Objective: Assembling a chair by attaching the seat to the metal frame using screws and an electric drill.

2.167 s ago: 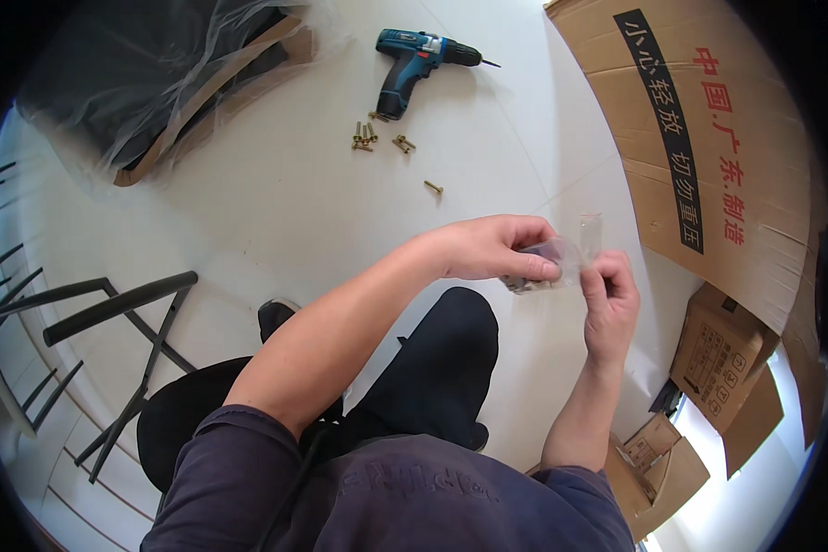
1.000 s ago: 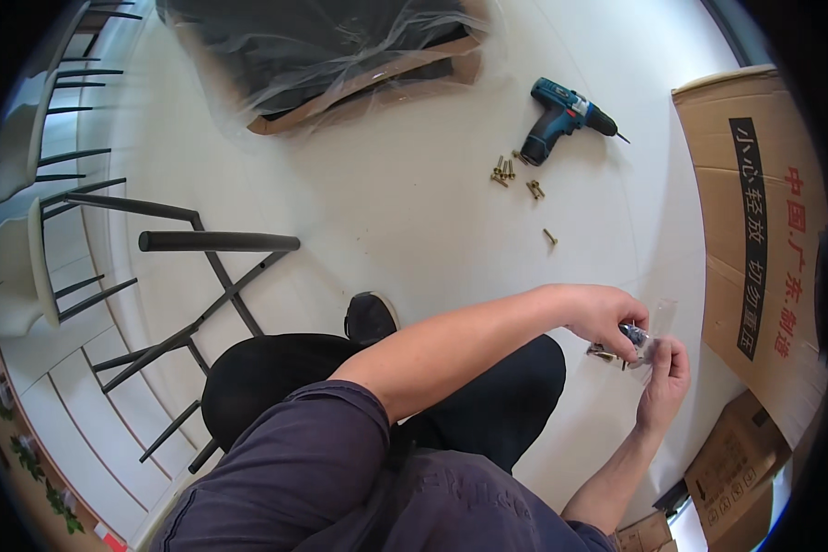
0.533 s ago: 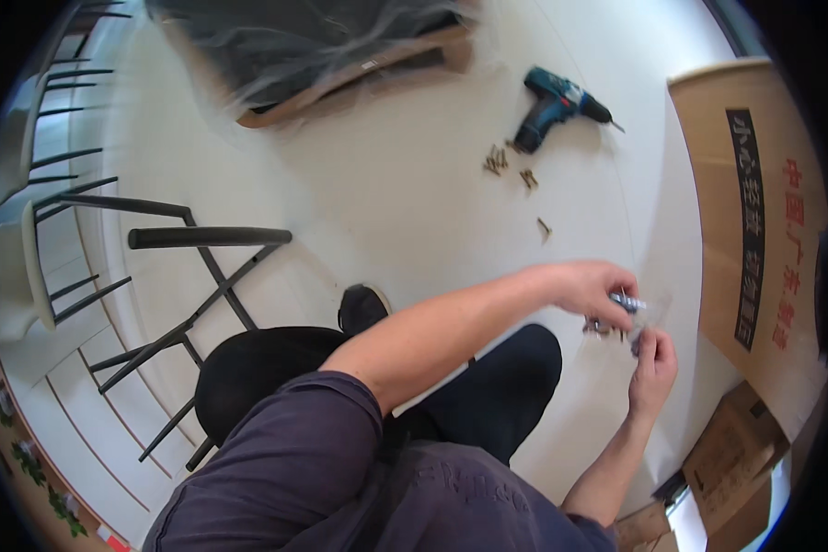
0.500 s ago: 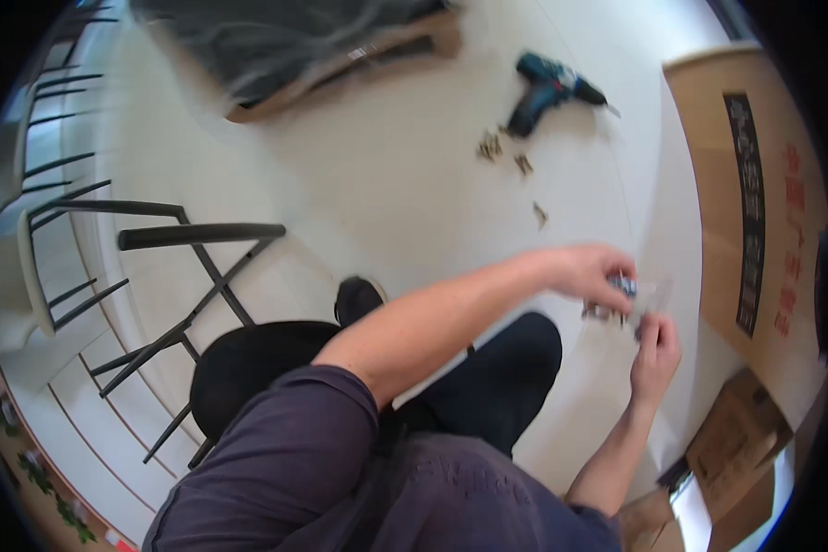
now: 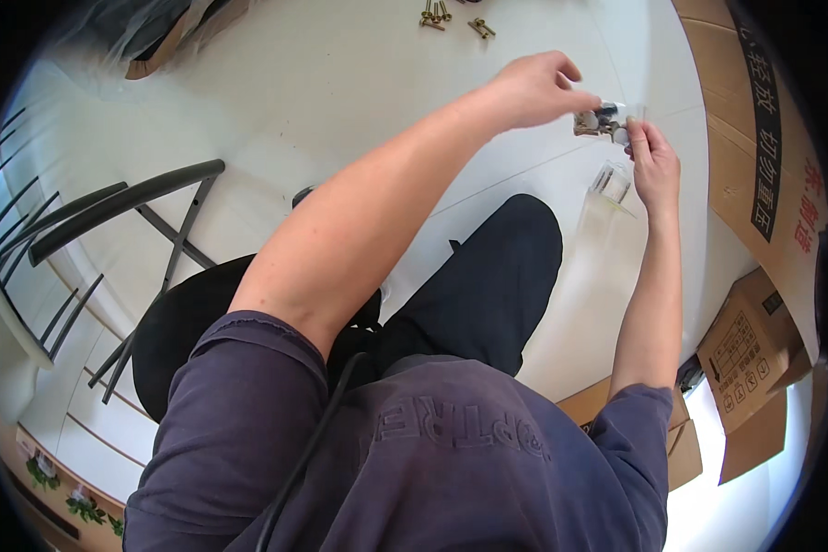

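Observation:
A small clear plastic bag [image 5: 591, 122] with dark and pale hardware pieces inside is pinched between the thumb and fingers of my right hand [image 5: 653, 164]. My left hand [image 5: 541, 90] reaches across from the left, palm down. Its fingers are apart, and one fingertip lies at the bag's upper edge; whether it touches cannot be made out. On the floor just below the bag lies another clear packet [image 5: 610, 182] with small pieces in it. Farther off are brass-coloured bolts in two loose groups, one bunch [image 5: 434, 16] and a smaller cluster [image 5: 481, 28].
A large cardboard box [image 5: 736, 120] stands along the right, with a smaller open carton [image 5: 750, 354] nearer me. Dark-framed chairs [image 5: 124, 207] are at the left. Something wrapped in plastic film [image 5: 147, 41] lies at the far left. My bent knee [image 5: 524, 230] is below the hands.
The view has shifted, so the drill is out of sight and the bolts sit at the top edge. My left fingers have come away from around the bag and opened; my right hand still holds it.

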A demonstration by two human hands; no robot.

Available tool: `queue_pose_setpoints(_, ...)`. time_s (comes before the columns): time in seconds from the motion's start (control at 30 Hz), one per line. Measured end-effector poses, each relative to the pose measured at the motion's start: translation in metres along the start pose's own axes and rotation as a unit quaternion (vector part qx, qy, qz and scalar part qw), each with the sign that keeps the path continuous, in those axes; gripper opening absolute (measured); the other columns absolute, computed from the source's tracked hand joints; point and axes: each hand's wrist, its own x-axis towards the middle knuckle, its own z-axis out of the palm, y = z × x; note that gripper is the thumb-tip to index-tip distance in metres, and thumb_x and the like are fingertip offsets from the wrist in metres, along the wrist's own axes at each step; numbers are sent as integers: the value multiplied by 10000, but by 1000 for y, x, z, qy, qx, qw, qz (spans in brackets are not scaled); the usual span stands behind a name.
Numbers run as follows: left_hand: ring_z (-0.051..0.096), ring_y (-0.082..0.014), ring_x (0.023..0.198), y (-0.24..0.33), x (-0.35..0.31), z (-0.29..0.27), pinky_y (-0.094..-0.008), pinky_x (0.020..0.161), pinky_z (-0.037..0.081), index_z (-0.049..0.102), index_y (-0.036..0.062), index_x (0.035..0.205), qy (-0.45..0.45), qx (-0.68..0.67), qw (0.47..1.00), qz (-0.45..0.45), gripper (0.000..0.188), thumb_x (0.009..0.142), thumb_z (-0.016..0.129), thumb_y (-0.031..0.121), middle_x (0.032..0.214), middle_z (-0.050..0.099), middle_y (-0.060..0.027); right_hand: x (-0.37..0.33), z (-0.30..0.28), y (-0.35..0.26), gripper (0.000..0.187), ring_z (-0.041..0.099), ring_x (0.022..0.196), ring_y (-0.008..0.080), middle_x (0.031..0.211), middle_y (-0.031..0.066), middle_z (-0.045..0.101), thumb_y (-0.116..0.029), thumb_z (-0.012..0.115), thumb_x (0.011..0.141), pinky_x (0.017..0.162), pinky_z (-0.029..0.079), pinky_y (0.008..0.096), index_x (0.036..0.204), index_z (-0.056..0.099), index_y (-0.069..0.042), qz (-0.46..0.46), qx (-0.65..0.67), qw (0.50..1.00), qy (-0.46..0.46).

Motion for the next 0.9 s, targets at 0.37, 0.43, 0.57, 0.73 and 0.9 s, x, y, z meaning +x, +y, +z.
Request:
queue_pose_setpoints(0.37,661,-203,755,-28,27,-17,-313,732,552,693,17,1036,9,55,997,-56,397,858,706,371,951,716,-82,36,-13,89,412,680,861,171,932,64,713,-382,619,984,777,531,292,1183,694,-29,45,-156,984,76)
queue_pose_setpoints(0.43,653,-201,739,-23,26,-17,-316,726,549,694,18,1018,11,55,998,-37,383,862,697,369,918,713,-75,22,-10,62,439,686,904,183,999,85,719,-384,632,976,802,539,305,1230,674,-28,-20,-244,955,169)
queue_pose_setpoints(0.57,646,-203,724,-19,8,-17,-321,719,544,700,24,988,58,29,997,-30,355,865,687,356,874,706,-69,-33,36,2,393,668,917,200,1058,91,710,-246,727,917,824,533,316,1252,664,-50,-138,-87,987,-14)
queue_pose_setpoints(0.73,646,-213,718,7,28,-49,-342,711,541,711,48,942,93,26,995,19,320,863,688,357,851,709,-65,-61,68,-40,343,653,957,174,1087,91,703,-199,683,955,854,523,286,1257,653,-39,43,41,998,7)
queue_pose_setpoints(0.9,675,-294,773,71,27,-128,-398,717,547,714,71,1001,57,345,932,93,296,891,661,341,886,737,-95,-71,85,-89,341,648,964,180,1089,96,694,-173,650,976,874,518,278,1277,623,-15,41,118,992,-37)
